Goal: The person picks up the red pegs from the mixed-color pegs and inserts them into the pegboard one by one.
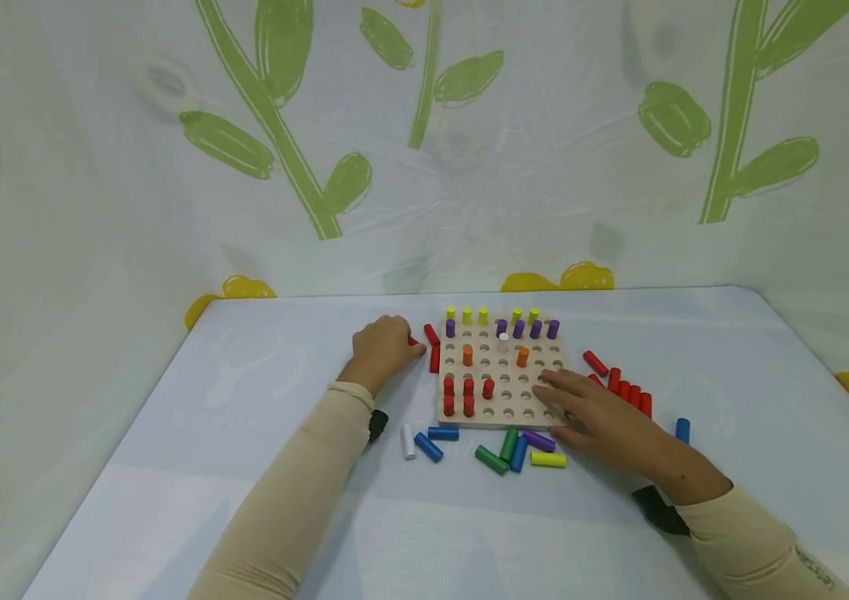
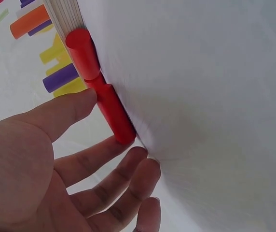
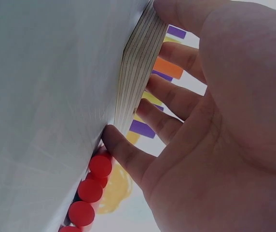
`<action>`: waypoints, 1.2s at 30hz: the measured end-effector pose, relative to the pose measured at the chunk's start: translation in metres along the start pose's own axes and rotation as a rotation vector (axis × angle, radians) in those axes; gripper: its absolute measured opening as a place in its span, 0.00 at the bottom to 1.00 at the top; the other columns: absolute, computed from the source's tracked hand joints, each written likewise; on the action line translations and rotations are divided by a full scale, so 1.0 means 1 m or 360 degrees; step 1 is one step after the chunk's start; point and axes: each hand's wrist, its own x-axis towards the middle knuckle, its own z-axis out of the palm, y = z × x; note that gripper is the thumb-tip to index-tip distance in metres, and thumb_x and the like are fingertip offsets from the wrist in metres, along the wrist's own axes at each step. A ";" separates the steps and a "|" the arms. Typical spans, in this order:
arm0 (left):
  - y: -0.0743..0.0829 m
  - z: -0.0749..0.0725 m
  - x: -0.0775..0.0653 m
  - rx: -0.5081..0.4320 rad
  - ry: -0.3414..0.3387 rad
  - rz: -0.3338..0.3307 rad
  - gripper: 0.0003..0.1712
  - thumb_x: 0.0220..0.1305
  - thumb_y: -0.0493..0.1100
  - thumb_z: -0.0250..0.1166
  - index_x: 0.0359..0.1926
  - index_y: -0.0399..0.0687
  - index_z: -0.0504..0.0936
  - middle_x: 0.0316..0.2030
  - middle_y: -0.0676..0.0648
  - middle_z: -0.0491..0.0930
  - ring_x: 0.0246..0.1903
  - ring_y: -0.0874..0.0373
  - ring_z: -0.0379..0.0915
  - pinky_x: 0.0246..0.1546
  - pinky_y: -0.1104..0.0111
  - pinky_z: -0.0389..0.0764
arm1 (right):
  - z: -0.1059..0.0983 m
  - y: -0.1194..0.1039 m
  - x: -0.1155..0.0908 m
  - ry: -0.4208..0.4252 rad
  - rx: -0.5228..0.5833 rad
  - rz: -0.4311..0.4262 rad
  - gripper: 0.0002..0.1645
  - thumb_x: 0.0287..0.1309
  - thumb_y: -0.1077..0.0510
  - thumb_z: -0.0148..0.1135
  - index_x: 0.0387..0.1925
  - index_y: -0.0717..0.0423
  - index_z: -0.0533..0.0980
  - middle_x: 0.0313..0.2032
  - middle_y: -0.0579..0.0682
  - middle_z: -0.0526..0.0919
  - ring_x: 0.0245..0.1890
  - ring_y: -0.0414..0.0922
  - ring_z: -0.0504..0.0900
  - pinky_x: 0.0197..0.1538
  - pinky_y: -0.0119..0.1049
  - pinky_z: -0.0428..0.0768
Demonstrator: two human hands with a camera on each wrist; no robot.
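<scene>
A pale wooden pegboard lies on the table, with yellow, purple, white, orange and red pegs upright in some holes. To its left, my left hand pinches a red peg between thumb and index finger, close over the tabletop. Two more red pegs lie between this hand and the board's left side. My right hand rests at the board's front right corner, its fingers extended over the edge. In the right wrist view, the thumb and fingers spread along the board's layered side.
Several red pegs lie right of the board, partly behind my right hand. A blue peg is farther right. Along the front lie loose white, blue, green, purple and yellow pegs. A leaf-patterned curtain stands behind the table.
</scene>
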 end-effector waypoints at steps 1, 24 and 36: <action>-0.001 0.000 0.000 -0.0005 0.0001 0.0009 0.17 0.65 0.56 0.67 0.37 0.47 0.84 0.31 0.49 0.80 0.32 0.54 0.75 0.39 0.59 0.79 | 0.000 0.000 0.000 -0.0001 0.0001 -0.0001 0.39 0.59 0.50 0.70 0.71 0.47 0.68 0.74 0.54 0.63 0.75 0.60 0.59 0.63 0.55 0.75; -0.002 0.008 -0.012 -0.0091 0.0010 0.0117 0.23 0.61 0.49 0.72 0.55 0.49 0.79 0.32 0.51 0.80 0.35 0.56 0.74 0.41 0.61 0.76 | -0.001 0.000 0.001 0.0003 -0.0011 -0.0025 0.40 0.60 0.50 0.70 0.71 0.48 0.68 0.74 0.54 0.63 0.75 0.59 0.60 0.64 0.55 0.75; -0.002 0.011 -0.020 -0.0166 0.0025 0.0216 0.25 0.60 0.47 0.73 0.56 0.51 0.75 0.34 0.51 0.80 0.34 0.55 0.74 0.40 0.62 0.77 | 0.001 0.000 0.001 0.0010 -0.0014 -0.0026 0.39 0.60 0.50 0.70 0.71 0.48 0.68 0.74 0.54 0.64 0.75 0.59 0.60 0.64 0.54 0.74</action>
